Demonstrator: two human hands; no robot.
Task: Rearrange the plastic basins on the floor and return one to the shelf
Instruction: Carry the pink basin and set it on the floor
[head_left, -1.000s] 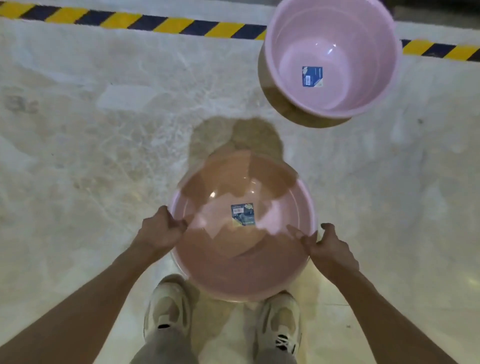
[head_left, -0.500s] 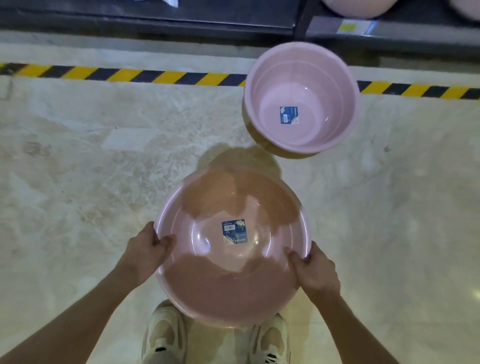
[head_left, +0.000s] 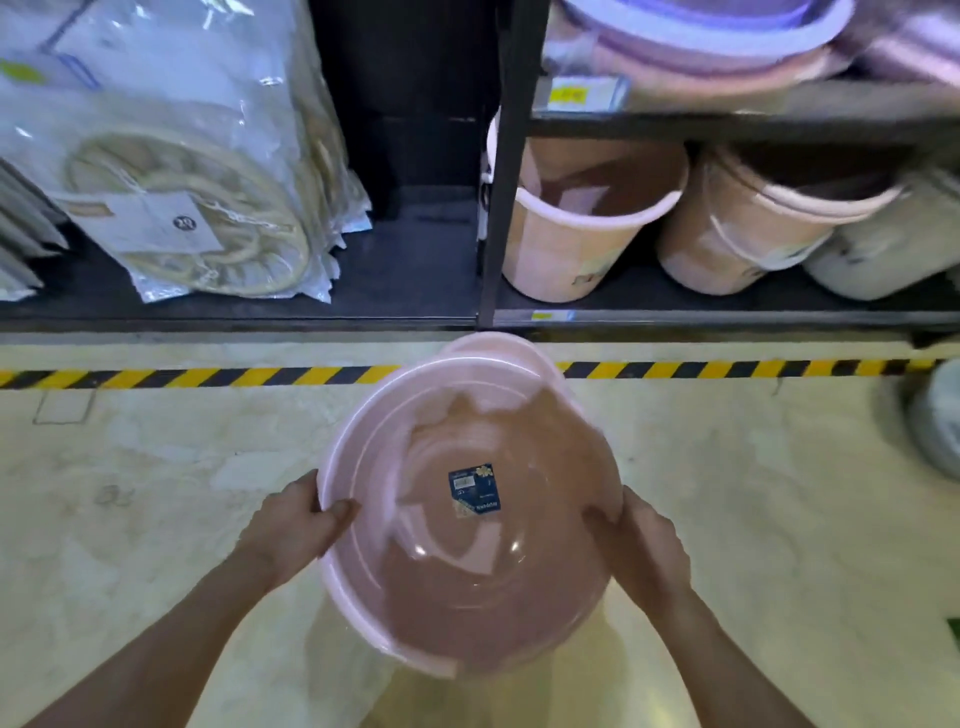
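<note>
I hold a wide pink basin (head_left: 467, 587) with a blue label in its bottom, lifted off the floor in front of me. My left hand (head_left: 296, 525) grips its left rim and my right hand (head_left: 636, 540) grips its right rim. Behind it, only the far rim of a second pink basin (head_left: 498, 347) shows on the floor, near the striped tape. The dark shelf (head_left: 727, 314) stands just beyond, its lower level holding pink buckets (head_left: 576, 234) and its upper level more basins (head_left: 717, 47).
Yellow-black tape (head_left: 182, 376) runs along the floor before the shelf. Bagged hoses (head_left: 197, 171) fill the left bay, with a dark gap beside them. A white bucket (head_left: 883, 254) sits at the shelf's right. A pale round object (head_left: 940, 421) lies on the floor at the right edge.
Both hands closed on the basin's rim and raised it from the floor. The view tilted up, bringing the shelf in, and the held basin now covers most of the second basin.
</note>
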